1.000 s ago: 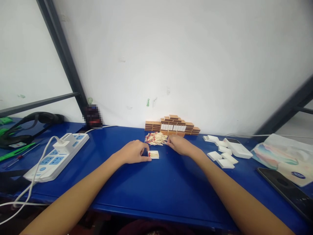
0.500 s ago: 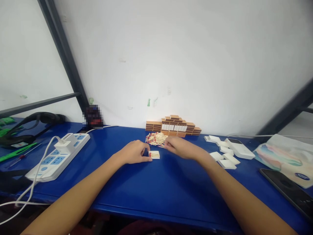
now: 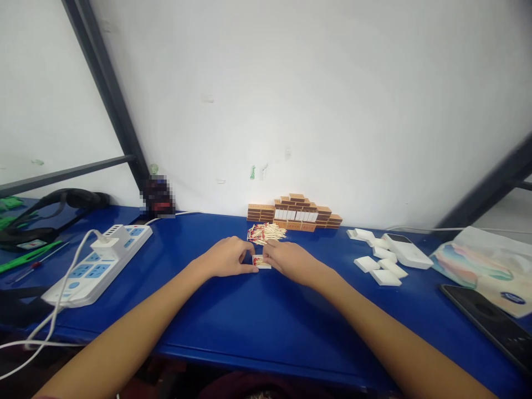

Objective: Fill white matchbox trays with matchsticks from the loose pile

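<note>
A small white matchbox tray with some red-tipped matches lies on the blue table. My left hand grips its left end between thumb and fingers. My right hand is closed over the tray's right side, its fingertips pinched together; what they hold is too small to make out. Just behind the hands lies a loose pile of matches. Against the wall stands a stepped stack of brown matchboxes, with a row of white ends in its middle.
Several white trays lie to the right beside a white device, a colourful bag and a black phone. A power strip, cables, headphones and a green tool are on the left.
My right hand has moved left from the right edge of the match pile to over the white tray. My left hand has stayed at the tray's left end.
</note>
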Demonstrator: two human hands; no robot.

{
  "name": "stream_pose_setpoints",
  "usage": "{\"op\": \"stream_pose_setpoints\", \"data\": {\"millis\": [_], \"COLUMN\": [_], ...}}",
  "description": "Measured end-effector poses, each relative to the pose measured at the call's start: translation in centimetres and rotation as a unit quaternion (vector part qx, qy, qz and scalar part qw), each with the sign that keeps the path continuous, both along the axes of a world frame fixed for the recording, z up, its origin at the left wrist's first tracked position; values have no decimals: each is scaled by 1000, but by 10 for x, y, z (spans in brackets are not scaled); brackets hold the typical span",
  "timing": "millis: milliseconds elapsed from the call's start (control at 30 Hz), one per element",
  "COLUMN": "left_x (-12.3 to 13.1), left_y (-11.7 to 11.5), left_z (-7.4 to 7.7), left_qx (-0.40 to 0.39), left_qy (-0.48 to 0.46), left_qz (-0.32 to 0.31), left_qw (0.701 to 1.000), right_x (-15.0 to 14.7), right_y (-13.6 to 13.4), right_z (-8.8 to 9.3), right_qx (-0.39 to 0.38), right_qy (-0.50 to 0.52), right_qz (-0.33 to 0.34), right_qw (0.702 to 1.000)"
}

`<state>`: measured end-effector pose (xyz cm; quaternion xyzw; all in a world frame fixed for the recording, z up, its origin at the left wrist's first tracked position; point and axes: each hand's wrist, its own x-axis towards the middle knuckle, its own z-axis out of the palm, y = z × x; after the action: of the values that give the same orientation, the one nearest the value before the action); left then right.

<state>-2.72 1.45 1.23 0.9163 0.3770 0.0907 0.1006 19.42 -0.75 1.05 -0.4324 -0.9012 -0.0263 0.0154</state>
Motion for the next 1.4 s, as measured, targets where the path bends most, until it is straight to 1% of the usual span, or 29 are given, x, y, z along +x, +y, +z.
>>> {"op": "stream_pose_setpoints", "data": {"millis": [133, 267, 400, 533, 600, 667, 733, 800, 900, 967, 1067, 1167, 1267, 1400], "left_x": [0, -1, -1, 0, 0, 0, 0, -1, -2, -2, -1, 0, 0, -1], "left_y": [1, 1, 0, -1, -1, -1, -1, -1, -1, -2, -3, -3, -2, -1], "left_z": [-1, -2, -1, 1, 1, 1, 2, 3, 5, 5, 4, 3, 3, 2], "left_qx": [0, 3, -2, -10, -13, -15, -13, -14, -24, -31, -43, -53, -49, -43], "left_qy": [-1, -4, -7, -7, -7, -7, -7, -12, -32, -44, -39, -39, -49, -29], "left_qz": [2, 3, 2, 5, 7, 9, 10, 9, 9, 7, 2, -2, 0, 3], "left_qw": [1000, 1000, 1000, 1000, 1000, 1000, 1000, 1000, 999, 999, 998, 998, 998, 999], "right_x": [-1, -3, -4, 4, 13, 27, 41, 52, 60, 61, 61, 62, 60, 57], "right_y": [-1, -2, -2, 5, 11, 20, 29, 37, 46, 50, 54, 57, 58, 54], "right_z": [0, -1, -3, -1, 3, 7, 9, 7, -2, -9, -18, -25, -28, -26], "right_qx": [-11, -10, -19, -16, 5, 36, 48, 27, -14, -17, -1, -20, -32, -32], "right_qy": [34, 39, 53, 92, 107, 118, 125, 138, 154, 153, 140, 132, 110, 54], "right_qz": [10, -5, -4, 5, -16, -63, -95, -97, -77, -91, -132, -129, -126, -149], "right_qw": [999, 999, 998, 996, 994, 990, 986, 985, 985, 984, 981, 983, 985, 987]}}
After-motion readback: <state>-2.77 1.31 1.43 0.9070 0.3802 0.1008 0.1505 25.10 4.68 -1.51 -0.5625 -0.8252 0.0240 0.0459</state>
